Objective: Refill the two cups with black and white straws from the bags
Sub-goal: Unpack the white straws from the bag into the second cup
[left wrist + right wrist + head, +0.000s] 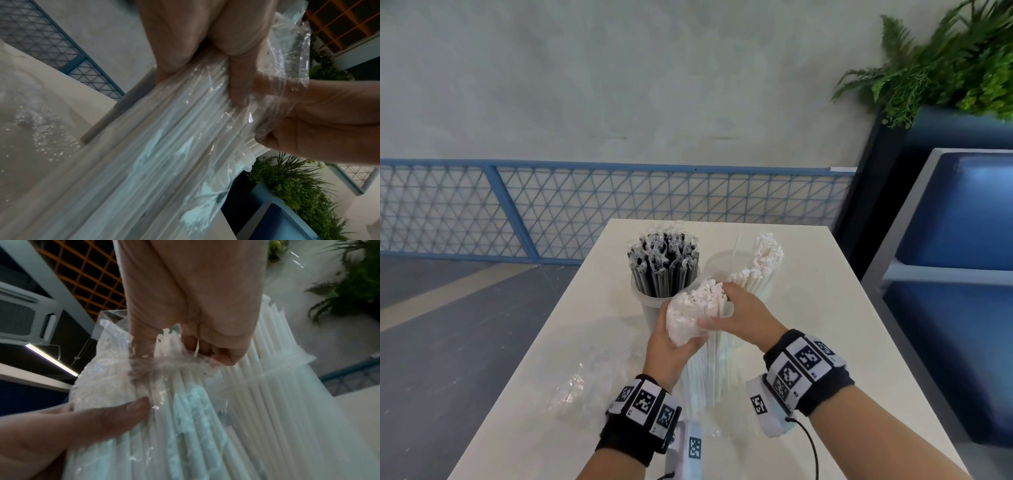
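- Left hand is wrapped round the clear bag of white straws from below, fingers curled about the bundle, bag standing near upright above the table.
- Right hand is at the bag's open top; in the right wrist view its fingers are curled in among the straw tips, pinching a clump through the loose film.
- Left cup is packed with black straws. Right cup holds some white straws leaning to its far side; looks part-filled.
- An emptied clear bag lies crumpled on the table, left of the hands.
- Judgement: step in hand is drawing white straws out for the right cup.
- Risk: the film clings to the wrapped straws, so a pull may drag the whole bundle rather than a clump.
- Risk: a loosened grip lets straws fan out and spill onto the table or floor.
- Risk: the hands are just beside both cups; a knock could tip the top-heavy black one.
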`<state>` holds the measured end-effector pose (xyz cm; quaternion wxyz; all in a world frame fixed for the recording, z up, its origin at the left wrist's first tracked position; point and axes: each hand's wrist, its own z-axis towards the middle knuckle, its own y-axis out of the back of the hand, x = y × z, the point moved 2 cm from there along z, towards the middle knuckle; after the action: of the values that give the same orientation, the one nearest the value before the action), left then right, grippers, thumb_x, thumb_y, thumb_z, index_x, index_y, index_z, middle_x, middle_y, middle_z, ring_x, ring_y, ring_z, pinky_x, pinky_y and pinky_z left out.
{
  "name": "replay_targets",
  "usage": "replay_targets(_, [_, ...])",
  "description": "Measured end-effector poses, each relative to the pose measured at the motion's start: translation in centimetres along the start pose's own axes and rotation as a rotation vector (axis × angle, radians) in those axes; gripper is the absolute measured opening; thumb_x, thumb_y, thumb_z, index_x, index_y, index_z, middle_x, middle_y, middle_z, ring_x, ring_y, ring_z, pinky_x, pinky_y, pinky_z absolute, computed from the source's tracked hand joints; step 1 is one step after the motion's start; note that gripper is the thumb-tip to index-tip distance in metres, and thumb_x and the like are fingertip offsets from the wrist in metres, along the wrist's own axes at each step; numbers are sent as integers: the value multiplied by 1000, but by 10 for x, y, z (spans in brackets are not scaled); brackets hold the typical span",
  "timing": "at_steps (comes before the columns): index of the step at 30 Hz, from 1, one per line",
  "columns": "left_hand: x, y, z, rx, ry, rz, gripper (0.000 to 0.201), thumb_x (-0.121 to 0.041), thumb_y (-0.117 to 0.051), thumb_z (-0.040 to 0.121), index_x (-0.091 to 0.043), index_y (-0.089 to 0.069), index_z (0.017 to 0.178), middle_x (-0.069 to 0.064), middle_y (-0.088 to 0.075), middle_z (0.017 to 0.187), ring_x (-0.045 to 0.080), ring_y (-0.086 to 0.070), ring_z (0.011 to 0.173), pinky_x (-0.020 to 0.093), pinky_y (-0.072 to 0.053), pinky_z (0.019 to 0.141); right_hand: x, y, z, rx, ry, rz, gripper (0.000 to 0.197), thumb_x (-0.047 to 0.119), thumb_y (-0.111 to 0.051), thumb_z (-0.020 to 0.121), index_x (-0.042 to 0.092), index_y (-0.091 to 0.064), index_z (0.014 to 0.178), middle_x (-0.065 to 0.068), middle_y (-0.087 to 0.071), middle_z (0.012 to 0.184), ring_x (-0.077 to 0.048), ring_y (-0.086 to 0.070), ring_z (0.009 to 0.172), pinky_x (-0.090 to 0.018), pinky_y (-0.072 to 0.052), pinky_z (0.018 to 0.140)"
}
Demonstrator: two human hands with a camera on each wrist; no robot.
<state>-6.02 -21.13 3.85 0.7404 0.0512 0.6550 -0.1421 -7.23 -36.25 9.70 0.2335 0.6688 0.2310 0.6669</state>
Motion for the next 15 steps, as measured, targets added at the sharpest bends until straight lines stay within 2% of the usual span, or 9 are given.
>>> replay_targets(2, [1, 1, 1, -15, 10, -2, 73, -23, -81, 57, -31, -51, 123, 2, -62, 123, 20, -57, 119, 49, -46, 100, -3, -4, 1, -3, 8, 95, 56, 34, -76, 74, 19, -54, 124, 0, -63, 122, -17, -57, 113, -38, -43, 102])
replay_targets(5, [3, 0, 2, -37, 27, -4, 72, -25, -81, 54, -34, -52, 119, -1, -64, 120, 18, -59, 116, 48, -48, 99, -10, -13, 1, -45, 2, 222, 53, 28, -77, 74, 19, -56, 121, 1, -66, 117, -16, -60, 110, -37, -47, 98])
replay_targets(8, [3, 0, 4, -54, 37, 15, 72, -25, -81, 54, -35, -53, 119, -5, -65, 118, 15, -60, 114, 46, -48, 98, -15, -22, -3, -129, 18, 365, 52, 27, -75, 76, 18, -54, 124, 2, -66, 118, -9, -61, 109, -26, -49, 95])
replay_targets(11, [4, 0, 7, -58, 41, 30, 77, -25, -82, 55, -33, -50, 125, -4, -63, 121, 16, -58, 117, 48, -47, 100, -15, -23, -6, -212, 30, 418, 38, 21, -67, 84, 21, -55, 120, 6, -66, 112, 6, -60, 100, -11, -48, 86])
replay_targets(15, [3, 0, 9, -50, 53, 28, 84, -29, -84, 54, -26, -47, 130, -1, -62, 124, 17, -57, 118, 46, -48, 99, -7, -16, -6, -283, 63, 446, 29, 22, -66, 85, 19, -57, 112, 9, -67, 101, 15, -61, 87, -5, -47, 76])
